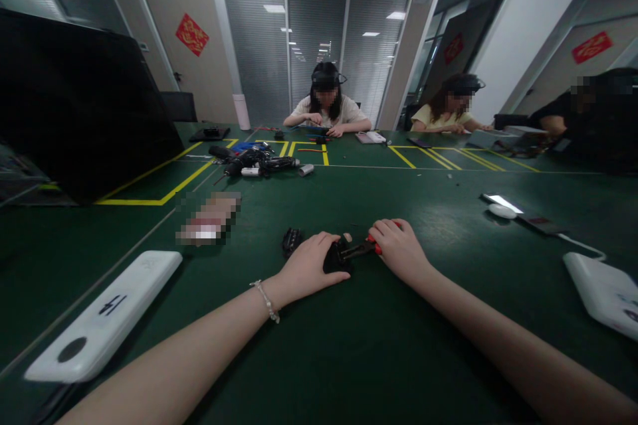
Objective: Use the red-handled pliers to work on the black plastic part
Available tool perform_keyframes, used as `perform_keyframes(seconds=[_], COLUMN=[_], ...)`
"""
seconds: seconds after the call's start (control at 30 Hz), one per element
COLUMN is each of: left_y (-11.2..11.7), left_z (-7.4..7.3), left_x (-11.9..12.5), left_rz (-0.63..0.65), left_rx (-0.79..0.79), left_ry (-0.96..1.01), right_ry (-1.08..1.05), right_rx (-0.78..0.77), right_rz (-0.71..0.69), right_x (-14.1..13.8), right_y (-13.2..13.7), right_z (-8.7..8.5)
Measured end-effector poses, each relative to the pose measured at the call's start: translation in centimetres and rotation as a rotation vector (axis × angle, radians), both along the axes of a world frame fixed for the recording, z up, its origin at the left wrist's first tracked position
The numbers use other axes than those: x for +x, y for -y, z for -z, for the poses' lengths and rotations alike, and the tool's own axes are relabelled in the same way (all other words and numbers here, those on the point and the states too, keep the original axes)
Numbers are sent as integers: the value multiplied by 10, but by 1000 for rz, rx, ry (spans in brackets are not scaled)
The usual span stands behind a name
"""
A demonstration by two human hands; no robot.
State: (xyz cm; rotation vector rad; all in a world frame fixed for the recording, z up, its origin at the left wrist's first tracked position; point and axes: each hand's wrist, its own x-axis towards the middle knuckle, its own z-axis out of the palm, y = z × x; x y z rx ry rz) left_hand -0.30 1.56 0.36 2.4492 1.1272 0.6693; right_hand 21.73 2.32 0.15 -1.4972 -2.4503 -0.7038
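My left hand (310, 261) is closed round a small black part (335, 259) on the green table, thumb on the near side and fingers on the far side. What kind of part it is, I cannot make out. In my right hand (397, 247) are red-handled pliers (361, 250), their dark jaws pointing left and meeting the black part. Just left of my left hand lies another black piece (292, 240) with a ridged look. A small pale bit (347, 237) rests beyond the plier jaws.
On the left are a long white device (107, 319), a blurred-out flat object (209, 218) and a big black screen (80, 106). Black tools and cables (256, 161) lie farther back. A phone (503, 203) and white device (605, 292) are at right. Several people (326, 103) sit across.
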Motion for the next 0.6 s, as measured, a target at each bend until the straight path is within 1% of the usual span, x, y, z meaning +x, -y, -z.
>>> perform_keyframes(seconds=[0.37, 0.6], left_y=[-1, -1], left_z=[3, 3], left_x=[-2, -1], left_rz=[3, 13], left_rx=[-5, 29], left_ry=[8, 7], right_ry=[-41, -54], right_rx=[-22, -34], right_rz=[-35, -40], right_x=[2, -2], right_y=[-3, -5], right_z=[4, 5])
